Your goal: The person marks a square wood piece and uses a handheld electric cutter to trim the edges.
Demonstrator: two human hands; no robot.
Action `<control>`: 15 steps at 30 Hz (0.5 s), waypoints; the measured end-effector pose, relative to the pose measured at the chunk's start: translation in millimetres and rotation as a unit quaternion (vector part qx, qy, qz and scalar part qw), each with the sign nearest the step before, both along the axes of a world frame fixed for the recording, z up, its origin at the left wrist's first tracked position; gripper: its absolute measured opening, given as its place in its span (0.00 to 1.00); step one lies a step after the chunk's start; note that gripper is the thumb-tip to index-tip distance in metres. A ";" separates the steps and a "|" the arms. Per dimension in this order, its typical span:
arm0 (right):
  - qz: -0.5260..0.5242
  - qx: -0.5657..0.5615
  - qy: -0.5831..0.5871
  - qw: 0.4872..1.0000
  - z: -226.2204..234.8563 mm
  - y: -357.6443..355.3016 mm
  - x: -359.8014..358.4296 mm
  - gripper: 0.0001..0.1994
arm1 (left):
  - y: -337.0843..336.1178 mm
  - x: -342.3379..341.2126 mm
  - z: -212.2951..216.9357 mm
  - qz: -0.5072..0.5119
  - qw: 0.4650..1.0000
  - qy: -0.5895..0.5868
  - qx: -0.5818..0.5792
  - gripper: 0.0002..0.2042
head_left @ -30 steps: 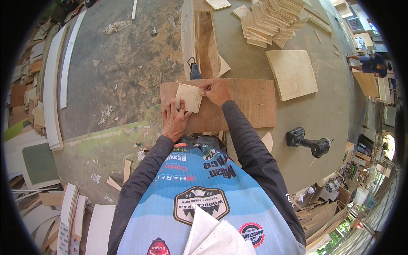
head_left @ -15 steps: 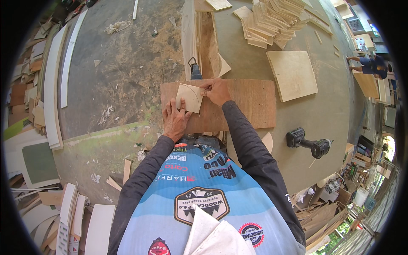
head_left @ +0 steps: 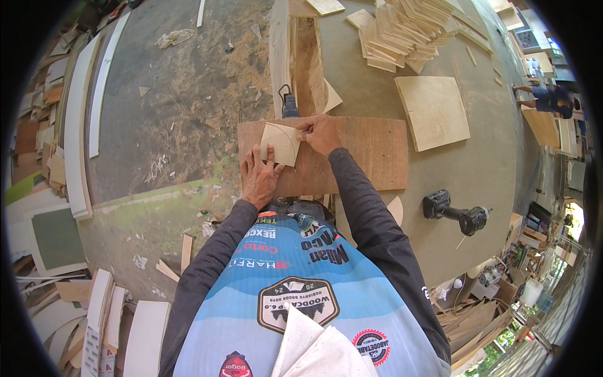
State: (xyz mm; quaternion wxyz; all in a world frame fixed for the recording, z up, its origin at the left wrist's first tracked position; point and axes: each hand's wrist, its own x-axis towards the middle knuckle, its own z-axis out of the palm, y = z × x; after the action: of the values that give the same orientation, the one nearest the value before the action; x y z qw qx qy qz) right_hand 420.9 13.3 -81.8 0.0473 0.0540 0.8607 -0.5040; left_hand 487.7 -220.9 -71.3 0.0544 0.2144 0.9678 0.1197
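Observation:
A small pale plywood piece [head_left: 282, 142] with a curved line on it lies on a reddish-brown wooden board [head_left: 370, 154] in front of me. My left hand [head_left: 259, 181] rests over its left and lower edge, fingers spread, one of them on top of the piece. At the right edge of the piece my right hand [head_left: 323, 136] is closed in a pinch. Whatever sits between its fingertips is too small to make out. Just beyond the board stands a dark blue power tool end [head_left: 289, 105] with a black cord.
A cordless drill [head_left: 457, 212] lies on the floor to my right. Beyond the board are a square plywood panel [head_left: 433, 112], a fanned stack of thin plywood pieces [head_left: 402, 31] and a long wooden box [head_left: 308, 66]. Scrap boards [head_left: 78, 132] line the left side. A person [head_left: 553, 100] is far right.

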 end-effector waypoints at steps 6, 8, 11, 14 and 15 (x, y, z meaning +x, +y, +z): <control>-0.002 -0.007 -0.001 1.000 -3.9 -0.3 -1.3 0.13 | 0.4 -0.1 0.5 0.002 1.000 -0.002 0.002 0.32; 0.000 -0.005 -0.001 1.000 -3.2 -0.6 -1.8 0.13 | 0.4 -0.3 1.0 0.003 1.000 -0.006 0.000 0.32; -0.001 -0.007 -0.002 1.000 -2.5 -0.5 -2.4 0.13 | 0.7 -0.6 0.5 0.004 1.000 -0.007 -0.002 0.32; -0.004 -0.008 -0.001 1.000 -1.3 -0.9 -2.0 0.13 | 0.1 -0.3 -0.9 0.002 1.000 -0.003 0.000 0.32; -0.004 -0.006 -0.001 1.000 -1.2 -0.5 -2.2 0.12 | 0.5 -0.5 -0.8 0.002 1.000 -0.004 0.000 0.32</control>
State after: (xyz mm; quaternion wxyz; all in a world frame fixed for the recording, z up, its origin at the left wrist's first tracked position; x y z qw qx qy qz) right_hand 418.7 12.8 -82.9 0.0467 0.0578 0.8572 -0.5096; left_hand 487.2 -220.4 -72.1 0.0580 0.2117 0.9681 0.1211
